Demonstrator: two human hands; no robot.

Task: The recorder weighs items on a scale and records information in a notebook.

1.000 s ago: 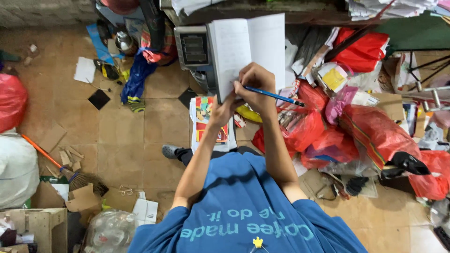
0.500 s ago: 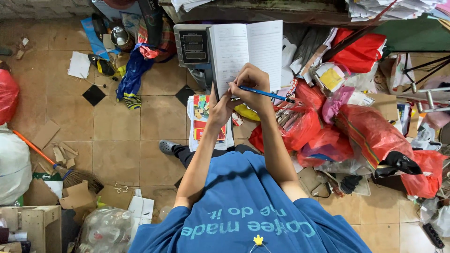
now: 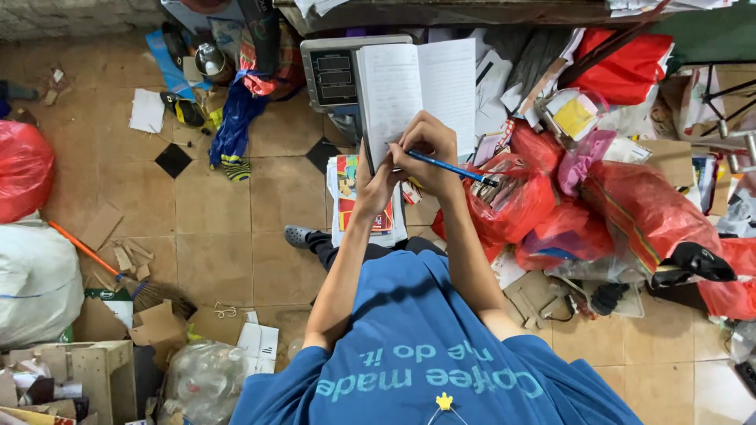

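Looking like scrap-sorting or recycling depot, not home. Tiled floor (image 3: 220,228) lying dirty, strewn with cardboard scraps (image 3: 118,252) and loose paper. Red plastic sacks (image 3: 646,205) bulging with sorted waste, piling up at right; another red sack (image 3: 24,169) and white sack (image 3: 35,283) sitting at left. Digital weighing scale (image 3: 335,75) standing by open ledger notebook (image 3: 417,90), pointing to goods being weighed and logged. Broom (image 3: 118,275) lying among litter. Clear bag of plastic bottles (image 3: 201,382) slumping near wooden crate (image 3: 83,370).
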